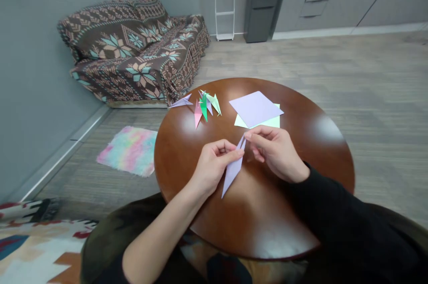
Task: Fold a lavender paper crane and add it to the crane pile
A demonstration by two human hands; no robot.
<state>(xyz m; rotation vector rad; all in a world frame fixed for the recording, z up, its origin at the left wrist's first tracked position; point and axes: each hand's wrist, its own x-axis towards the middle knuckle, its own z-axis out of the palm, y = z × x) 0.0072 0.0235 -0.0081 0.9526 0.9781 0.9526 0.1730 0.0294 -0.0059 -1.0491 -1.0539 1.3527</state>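
A folded piece of lavender origami paper (pixel 233 171), long and pointed, is held tilted over the round table. My left hand (pixel 216 161) pinches it near the middle between thumb and fingers. At its upper end, split into two narrow points, my right hand (pixel 272 148) grips a tip between thumb and forefinger. Just beyond my hands lie flat sheets: a lavender square (pixel 257 109) on top of a pale green sheet (pixel 274 122). Further left stand folded paper cranes, among them a pink one (pixel 198 115), a green one (pixel 203 108) and a lavender one (pixel 182 101).
The round brown wooden table (pixel 314 150) has a curved edge close to my lap. A sofa (pixel 133 52) under a patterned cover stands beyond it on the left, with a fluffy pastel rug (pixel 130 150) on the floor. Grey cabinets (pixel 334 5) line the far wall.
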